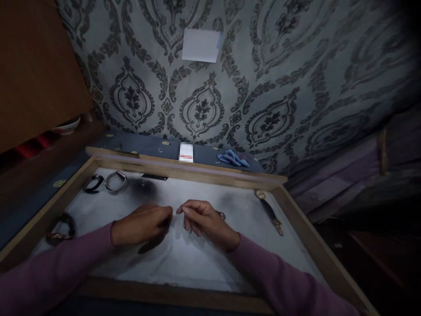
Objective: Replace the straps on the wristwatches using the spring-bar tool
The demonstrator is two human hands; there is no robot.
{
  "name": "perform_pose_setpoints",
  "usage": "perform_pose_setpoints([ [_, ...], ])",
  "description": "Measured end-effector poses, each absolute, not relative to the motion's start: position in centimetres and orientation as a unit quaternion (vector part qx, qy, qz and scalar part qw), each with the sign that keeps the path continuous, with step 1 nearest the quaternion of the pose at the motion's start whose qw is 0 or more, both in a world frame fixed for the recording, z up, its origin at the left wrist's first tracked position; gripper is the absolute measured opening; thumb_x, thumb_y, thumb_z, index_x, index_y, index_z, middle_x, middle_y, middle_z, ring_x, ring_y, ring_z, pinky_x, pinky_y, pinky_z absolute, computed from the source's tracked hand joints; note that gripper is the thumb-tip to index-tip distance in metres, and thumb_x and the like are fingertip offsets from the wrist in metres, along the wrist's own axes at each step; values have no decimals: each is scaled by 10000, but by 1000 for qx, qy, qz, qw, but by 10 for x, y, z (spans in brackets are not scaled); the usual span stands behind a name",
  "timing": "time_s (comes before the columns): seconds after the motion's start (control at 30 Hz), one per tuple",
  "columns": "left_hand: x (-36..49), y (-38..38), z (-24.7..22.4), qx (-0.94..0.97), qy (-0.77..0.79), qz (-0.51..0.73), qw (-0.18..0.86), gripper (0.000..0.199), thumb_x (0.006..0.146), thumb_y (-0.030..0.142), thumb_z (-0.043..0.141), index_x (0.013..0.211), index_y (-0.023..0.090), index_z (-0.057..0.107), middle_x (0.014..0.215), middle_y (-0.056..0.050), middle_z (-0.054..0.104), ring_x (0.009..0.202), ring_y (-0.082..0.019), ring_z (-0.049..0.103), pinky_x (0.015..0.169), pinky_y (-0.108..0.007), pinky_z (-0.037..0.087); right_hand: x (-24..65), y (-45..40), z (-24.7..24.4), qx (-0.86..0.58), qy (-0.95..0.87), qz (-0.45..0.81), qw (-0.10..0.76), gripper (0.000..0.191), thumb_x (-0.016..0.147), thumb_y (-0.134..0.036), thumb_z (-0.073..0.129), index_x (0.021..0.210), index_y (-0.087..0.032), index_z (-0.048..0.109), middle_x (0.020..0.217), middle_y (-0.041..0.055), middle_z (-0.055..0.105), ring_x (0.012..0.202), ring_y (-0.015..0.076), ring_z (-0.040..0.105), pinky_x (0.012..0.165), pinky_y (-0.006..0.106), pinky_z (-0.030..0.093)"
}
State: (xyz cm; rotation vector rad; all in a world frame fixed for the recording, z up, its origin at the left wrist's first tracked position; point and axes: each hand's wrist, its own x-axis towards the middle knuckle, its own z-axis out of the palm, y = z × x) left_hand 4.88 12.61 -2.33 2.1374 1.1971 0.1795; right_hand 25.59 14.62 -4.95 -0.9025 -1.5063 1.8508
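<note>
My left hand (144, 224) is closed like a fist over the white bottom of a wooden-framed tray (187, 165). Something dark shows at its curled fingers and below it; I cannot tell whether that is a strap or shadow. Just to its right, my right hand (204, 217) pinches a thin, dark, pin-like piece (181, 206) between thumb and forefinger, its other fingers curled loosely. The fingertips of both hands are close but apart. Partly hidden behind my right hand, a small metallic thing (221, 215) lies on the tray.
At the tray's left are a black-strapped watch (94, 183), a grey band (116, 182) and a dark bracelet-like watch (62, 229). A gold watch with a dark strap (269, 210) lies right. A flat black piece (154, 177), blue cloth (233, 158) and small white box (186, 152) are at the back.
</note>
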Motion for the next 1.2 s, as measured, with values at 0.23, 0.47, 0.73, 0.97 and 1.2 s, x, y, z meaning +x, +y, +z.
perform_pose_setpoints([
  [0.23,52,122,-21,835,479,-2,272,53,832,215,471,883,206,479,749,-32,599,677,-209,535,556,-272,262,252,135,-45,-272,-624,703,205,400,874,-506,588,977,-141,714,548,-42,581,361,33,411,368,150,307],
  [0.47,49,126,-16,819,487,0,305,48,826,249,508,846,209,489,801,-23,608,741,-199,546,596,-261,296,258,139,-34,-278,-704,631,171,389,910,-484,544,766,-145,669,488,-62,458,391,51,371,399,173,294],
  [0.73,41,135,-19,767,449,82,451,138,795,324,523,778,187,525,755,8,505,741,-174,491,656,-265,346,265,147,-38,-314,-732,562,223,370,916,-469,529,816,-159,704,721,20,628,667,139,549,624,251,431],
  [0.97,45,136,-27,675,417,96,600,220,766,371,572,706,183,474,588,62,395,559,-106,367,513,-225,286,276,148,-36,-288,-754,563,176,389,947,-471,463,908,-168,703,809,34,644,731,150,563,665,255,425],
  [1.2,50,134,-28,716,409,103,557,145,746,295,538,677,179,486,601,53,400,577,-109,366,525,-225,284,288,145,-27,-347,-749,537,174,359,950,-484,458,1104,-189,592,650,-38,457,552,112,384,505,222,304],
])
